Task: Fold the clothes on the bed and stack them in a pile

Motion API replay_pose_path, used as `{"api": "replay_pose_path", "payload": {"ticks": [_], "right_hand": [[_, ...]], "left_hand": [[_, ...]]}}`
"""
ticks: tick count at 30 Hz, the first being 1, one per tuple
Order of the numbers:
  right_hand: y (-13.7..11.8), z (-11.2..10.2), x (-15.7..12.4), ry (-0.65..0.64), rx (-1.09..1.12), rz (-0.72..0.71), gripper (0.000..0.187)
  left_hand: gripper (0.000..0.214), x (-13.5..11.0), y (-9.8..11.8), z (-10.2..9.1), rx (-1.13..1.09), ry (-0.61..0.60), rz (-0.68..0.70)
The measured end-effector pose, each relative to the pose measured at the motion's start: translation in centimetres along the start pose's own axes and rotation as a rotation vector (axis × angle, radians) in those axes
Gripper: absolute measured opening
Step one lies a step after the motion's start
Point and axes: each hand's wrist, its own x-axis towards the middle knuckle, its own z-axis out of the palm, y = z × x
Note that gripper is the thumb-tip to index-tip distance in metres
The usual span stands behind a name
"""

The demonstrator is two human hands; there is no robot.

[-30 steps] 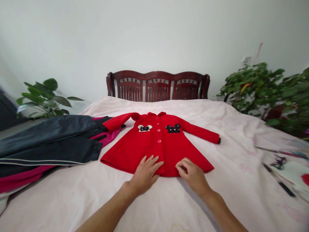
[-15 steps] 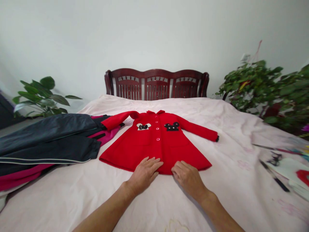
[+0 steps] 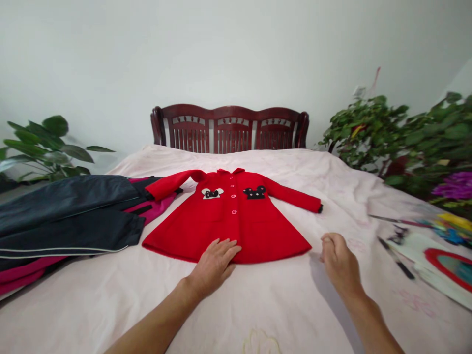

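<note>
A red coat point(image 3: 254, 231) lies buttoned and spread out, collar away from me, with a white bow patch point(image 3: 212, 193) and a black dotted patch point(image 3: 255, 192) on its front. My left hand point(image 3: 214, 260) rests flat on the middle of the hem, fingers stretched out. Just beyond the hem's right corner, my right hand point(image 3: 341, 260) is closed in a loose fist, off the coat, and casts a shadow on the bed. No item shows in it. The coat's left-side sleeve is bent and overlaps a pile of dark clothes point(image 3: 73, 206).
A pale pink sheet point(image 3: 287, 300) covers the bed. At right lie a black-handled knife or pen-like tool point(image 3: 398, 260), a red-rimmed item point(image 3: 442, 260) and colourful small things point(image 3: 455, 227). Leafy plants point(image 3: 372, 132) stand at both sides; a wooden headboard point(image 3: 230, 129) is behind.
My right hand has left the coat's hem near the middle and moved right, past the corner. My left hand stays on the hem. The view has turned slightly right.
</note>
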Motion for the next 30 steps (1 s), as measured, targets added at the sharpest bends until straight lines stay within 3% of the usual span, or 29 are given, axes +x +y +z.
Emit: {"api": "replay_pose_path", "payload": {"ticks": [3, 6, 11, 13, 15, 18, 25, 30], "right_hand": [[2.9, -1.4, 0.7, 0.064, -0.215, 0.109, 0.033], [5.3, -1.6, 1.3, 0.073, -0.354, 0.165, 0.024], [5.6, -0.1, 0.8, 0.157, -0.172, -0.101, 0.032], [4.3, 0.7, 0.0, 0.094, -0.078, -0.230, 0.025], [2.9, 1.4, -0.8, 0.003, -0.018, -0.445, 0.021], [1.3, 2.2, -1.6, -0.075, -0.046, -0.689, 0.021], [0.8, 3.1, -1.9, -0.029, -0.198, -0.785, 0.010], [0.5, 3.6, -2.0, 0.018, -0.220, -0.861, 0.014]], "left_hand": [[0.047, 0.5, 0.8, 0.0, 0.034, 0.026, 0.011], [0.048, 1.7, 1.9, 0.1, 0.054, 0.030, 0.071], [0.044, 3.7, 3.2, 1.3, 0.059, 0.003, 0.132], [0.036, 4.1, 3.2, 1.8, 0.051, 0.010, 0.103], [0.030, 4.4, 3.3, 2.2, 0.027, 0.028, 0.060], [0.026, 4.6, 3.4, 2.1, -0.015, 0.064, -0.021], [0.024, 4.8, 3.5, 2.0, -0.063, 0.095, -0.104], [0.025, 4.8, 3.5, 2.0, -0.082, 0.115, -0.116]]}}
